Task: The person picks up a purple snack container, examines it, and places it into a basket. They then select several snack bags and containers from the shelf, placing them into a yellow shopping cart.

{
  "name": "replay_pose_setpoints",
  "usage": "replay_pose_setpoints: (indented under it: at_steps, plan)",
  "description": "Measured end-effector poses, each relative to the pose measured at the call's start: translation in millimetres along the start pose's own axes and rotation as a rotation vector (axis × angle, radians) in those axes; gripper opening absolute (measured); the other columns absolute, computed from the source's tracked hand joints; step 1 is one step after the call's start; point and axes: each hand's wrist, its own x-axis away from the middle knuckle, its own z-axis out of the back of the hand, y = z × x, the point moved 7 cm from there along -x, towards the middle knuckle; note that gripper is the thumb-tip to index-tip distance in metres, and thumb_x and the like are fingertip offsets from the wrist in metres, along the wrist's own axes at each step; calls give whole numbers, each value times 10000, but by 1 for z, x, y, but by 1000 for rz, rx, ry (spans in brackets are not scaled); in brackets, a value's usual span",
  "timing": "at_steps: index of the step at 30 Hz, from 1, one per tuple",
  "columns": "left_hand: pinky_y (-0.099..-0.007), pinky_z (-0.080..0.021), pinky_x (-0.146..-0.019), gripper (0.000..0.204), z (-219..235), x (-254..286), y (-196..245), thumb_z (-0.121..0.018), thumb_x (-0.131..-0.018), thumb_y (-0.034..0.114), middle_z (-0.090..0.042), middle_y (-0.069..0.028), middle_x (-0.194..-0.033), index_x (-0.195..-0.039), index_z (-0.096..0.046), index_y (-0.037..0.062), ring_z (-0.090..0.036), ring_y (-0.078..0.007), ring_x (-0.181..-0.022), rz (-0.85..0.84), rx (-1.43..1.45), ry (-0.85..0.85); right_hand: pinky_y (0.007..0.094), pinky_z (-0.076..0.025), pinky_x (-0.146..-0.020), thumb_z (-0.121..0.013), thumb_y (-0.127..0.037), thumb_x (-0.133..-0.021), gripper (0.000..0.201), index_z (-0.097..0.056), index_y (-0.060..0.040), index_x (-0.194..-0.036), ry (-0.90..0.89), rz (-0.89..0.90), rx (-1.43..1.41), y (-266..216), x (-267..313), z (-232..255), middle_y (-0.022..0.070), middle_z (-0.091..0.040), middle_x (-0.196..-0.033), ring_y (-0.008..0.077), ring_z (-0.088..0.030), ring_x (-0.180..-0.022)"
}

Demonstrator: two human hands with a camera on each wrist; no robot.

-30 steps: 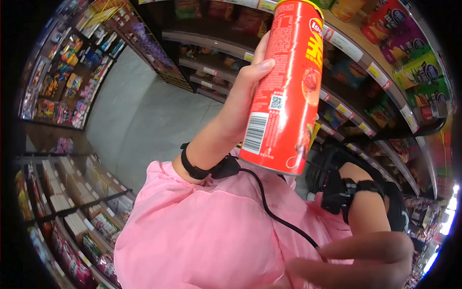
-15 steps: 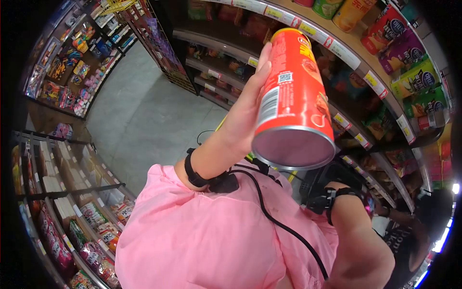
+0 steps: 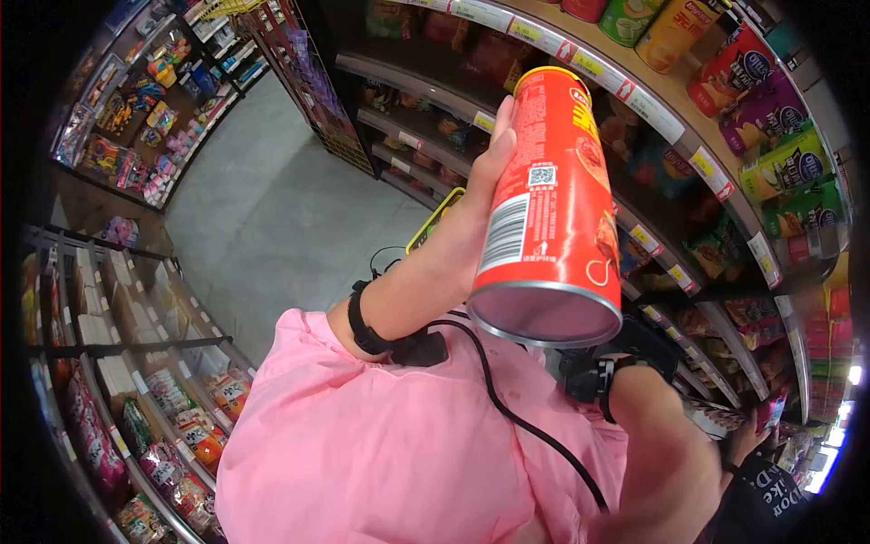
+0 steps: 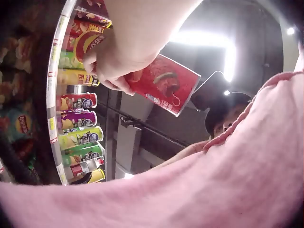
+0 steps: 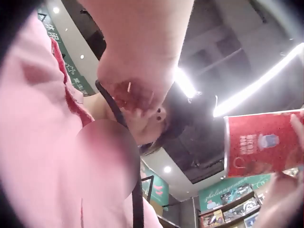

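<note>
My left hand (image 3: 489, 177) grips a red chip can (image 3: 566, 213) in front of my chest, thumb along its printed side. The can leans with its silver base toward the head camera and its yellow-edged top away; a barcode and a QR code face up. In the left wrist view the fingers (image 4: 111, 66) wrap the upper part of the can (image 4: 166, 85). My right hand (image 3: 666, 462) is raised close to the head camera, blurred at the lower right. Its fingers are hidden there, and in the right wrist view the hand (image 5: 135, 95) is near my face.
Shelves of chip cans (image 3: 675, 36) and bags curve along the right, edged with price tags (image 3: 652, 113). Low racks of packaged snacks (image 3: 172, 435) stand at the left. A grey floor aisle (image 3: 272, 190) runs between. Another person (image 3: 766, 490) is at the lower right.
The can has dropped lower and tipped, so its base now shows. My right forearm has swung inward, and its fingers, visible earlier at the lower right, no longer show there.
</note>
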Motion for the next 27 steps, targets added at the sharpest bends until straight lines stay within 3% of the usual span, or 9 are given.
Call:
replay_pose_setpoints:
  at_steps: [2, 6, 8, 11, 15, 16, 20, 24, 27]
  plan:
    - [-349, -470, -808, 657, 10, 0, -7, -503, -801, 442, -414, -78, -1175, -1302, -141, 220, -517, -178, -978, 80, 83, 46, 336, -414, -739, -515, -80, -717, 227, -498, -49, -941, 93, -168, 169, 17, 20, 9, 84, -541, -871, 227, -521, -812]
    - [-334, -451, -837, 618, -3, 4, -14, -474, -810, 466, -419, -72, -1179, -1286, -205, 177, -503, -174, -1005, 290, 268, -73, 389, -382, -797, -584, -97, -684, 347, -460, -60, -1005, 217, -538, 629, 57, 72, 23, 123, -527, -956, 277, -504, -897]
    - [-318, -444, -844, 581, -3, 5, -14, -437, -824, 475, -445, -76, -1151, -1259, -260, 133, -505, -168, -1004, 194, 167, 81, 416, -366, -826, -619, -105, -667, 413, -441, -66, -1038, 246, -655, 768, 76, 94, 31, 143, -519, -999, 303, -495, -939]
    - [-286, -435, -841, 547, 5, 4, -24, -376, -848, 479, -476, -84, -1107, -1210, -341, 70, -502, -149, -998, 180, 106, 192, 456, -342, -869, -671, -118, -642, 516, -413, -74, -1086, 288, -713, 843, 86, 103, 39, 173, -509, -1062, 340, -482, -1003]
    - [-269, -409, -856, 518, 4, -4, -39, -349, -876, 434, -442, -70, -1156, -1235, -322, 62, -455, -132, -1051, 302, 294, 75, 437, -384, -834, -704, -90, -598, 561, -418, -66, -1080, 405, -766, 845, 79, 100, 47, 172, -516, -1046, 328, -506, -960]
    - [-267, -403, -863, 517, -5, 0, -32, -345, -880, 426, -438, -70, -1165, -1243, -313, 59, -448, -133, -1061, 273, 36, 137, 428, -394, -823, -709, -82, -588, 568, -421, -64, -1078, 450, -780, 844, 76, 102, 51, 170, -518, -1037, 322, -512, -944]
    - [-278, -389, -886, 505, 16, -1, -37, -398, -877, 363, -419, -76, -1205, -1264, -289, 58, -438, -144, -1081, 273, -82, 213, 442, -378, -843, -718, -82, -571, 593, -417, -64, -1082, 425, -752, 865, 62, 107, 55, 163, -513, -1050, 330, -509, -957]
    - [-358, -376, -910, 553, 20, -11, -32, -472, -841, 334, -412, -135, -1217, -1260, -281, 28, -434, -212, -1101, 333, -62, 153, 559, -161, -962, -717, -88, -518, 629, -483, -195, -1092, 196, -1131, 886, 60, 127, 45, 136, -330, -1287, 379, -280, -1189]
    - [-386, -361, -923, 576, 21, -28, -26, -495, -821, 339, -414, -156, -1215, -1244, -292, 5, -443, -251, -1094, 313, -118, 28, 535, -149, -977, -641, -120, -642, 584, -444, -215, -1183, 91, -1353, 961, 50, 159, 48, 163, -236, -1336, 377, -223, -1228]
